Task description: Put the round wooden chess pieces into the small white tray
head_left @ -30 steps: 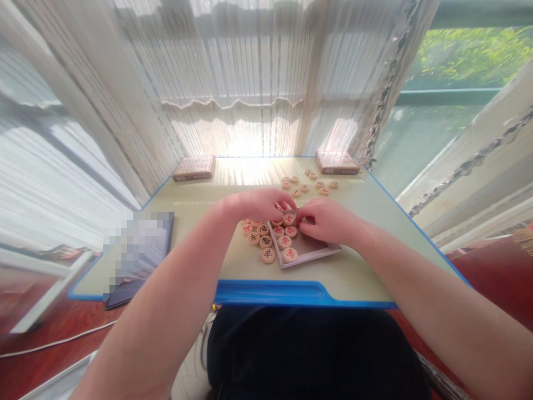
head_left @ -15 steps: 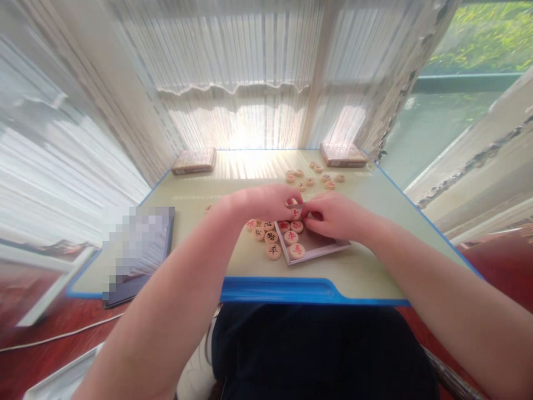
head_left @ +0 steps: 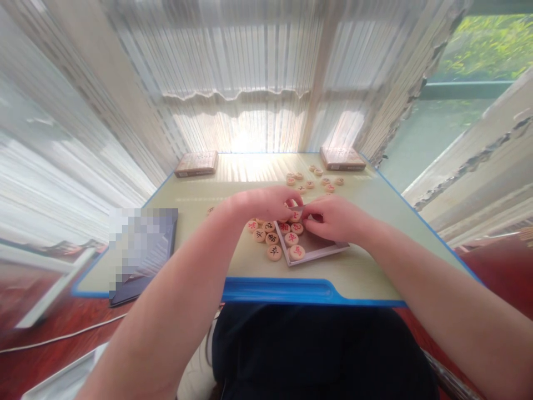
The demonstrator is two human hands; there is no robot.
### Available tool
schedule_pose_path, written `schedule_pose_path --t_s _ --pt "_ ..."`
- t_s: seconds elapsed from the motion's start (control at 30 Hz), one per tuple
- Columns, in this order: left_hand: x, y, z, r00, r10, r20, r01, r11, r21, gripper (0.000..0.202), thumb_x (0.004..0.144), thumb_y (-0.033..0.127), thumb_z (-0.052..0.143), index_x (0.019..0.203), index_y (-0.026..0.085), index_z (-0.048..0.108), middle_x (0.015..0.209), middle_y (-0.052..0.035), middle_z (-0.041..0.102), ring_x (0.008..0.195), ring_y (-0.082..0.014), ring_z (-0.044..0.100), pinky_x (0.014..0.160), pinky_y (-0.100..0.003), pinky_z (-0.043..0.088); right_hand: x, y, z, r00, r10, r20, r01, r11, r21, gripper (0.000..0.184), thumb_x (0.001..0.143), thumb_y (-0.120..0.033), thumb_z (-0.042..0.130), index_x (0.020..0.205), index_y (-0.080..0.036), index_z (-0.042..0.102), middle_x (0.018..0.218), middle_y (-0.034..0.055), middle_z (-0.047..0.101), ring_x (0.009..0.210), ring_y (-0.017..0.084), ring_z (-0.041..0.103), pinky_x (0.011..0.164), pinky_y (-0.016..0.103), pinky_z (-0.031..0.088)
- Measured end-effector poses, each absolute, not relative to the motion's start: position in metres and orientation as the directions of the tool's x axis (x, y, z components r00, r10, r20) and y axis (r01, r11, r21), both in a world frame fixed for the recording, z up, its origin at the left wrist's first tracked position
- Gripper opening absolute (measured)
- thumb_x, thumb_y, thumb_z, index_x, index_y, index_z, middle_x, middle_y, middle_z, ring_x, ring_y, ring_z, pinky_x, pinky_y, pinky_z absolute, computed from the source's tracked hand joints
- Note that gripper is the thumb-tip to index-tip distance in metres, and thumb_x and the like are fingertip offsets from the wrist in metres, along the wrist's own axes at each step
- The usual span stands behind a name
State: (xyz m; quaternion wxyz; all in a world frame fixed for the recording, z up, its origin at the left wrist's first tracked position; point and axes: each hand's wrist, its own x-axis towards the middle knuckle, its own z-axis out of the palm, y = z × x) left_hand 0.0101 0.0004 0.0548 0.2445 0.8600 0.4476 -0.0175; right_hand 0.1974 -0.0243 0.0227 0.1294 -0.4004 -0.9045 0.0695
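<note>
A shallow white box (head_left: 317, 257) sits on the table in front of me, turned at an angle. Along its left side lie several round wooden Chinese chess pieces with red characters, among them a piece (head_left: 297, 253) in the near corner. At the box's far wall, my left hand (head_left: 281, 203) is curled with its fingertips on the wall. From the right, my right hand (head_left: 331, 218) pinches the same wall, its fingers partly covering the box's inside. More pieces with black characters, such as this chess piece (head_left: 273, 253), lie just outside the left wall.
Several loose pieces, including one chess piece (head_left: 330, 188), lie scattered beyond my hands. Flat boxes stand at the back left (head_left: 197, 163) and back right (head_left: 342, 158). A dark, partly pixelated device (head_left: 169, 239) lies at the left. A blue rim (head_left: 275, 290) edges the table (head_left: 245, 266).
Both hands stay at the box's far wall with hardly any movement. The view has shifted slightly; the pieces lie as before.
</note>
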Motion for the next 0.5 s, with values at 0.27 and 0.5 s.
schedule_pose_path --t_s 0.27,0.5 --pt "0.0087 0.005 0.0503 0.591 0.767 -0.251 0.769 -0.442 0.461 0.044 0.073 0.025 0.052 0.117 0.023 0.057 0.112 -0.0023 0.064 0.084 -0.0145 0.06 0.071 -0.022 0.046 0.1956 -0.0291 0.0265 -0.613 0.771 0.172 0.732 0.637 -0.241 0.02 0.074 -0.025 0.05 0.069 -0.022 0.069 0.063 0.0001 0.065 0.057 0.013 0.05 0.054 0.026 0.03" --pt "0.0068 0.0102 0.0442 0.554 0.806 -0.211 0.769 -0.397 0.501 0.046 0.071 0.025 0.051 0.116 0.023 0.059 0.112 -0.0018 0.064 0.088 -0.0162 0.061 0.071 -0.023 0.048 0.1966 -0.0277 0.025 -0.62 0.762 0.188 0.724 0.648 -0.238 0.021 0.076 -0.027 0.049 0.07 -0.021 0.068 0.061 0.0 0.063 0.056 0.012 0.048 0.054 0.025 0.028"
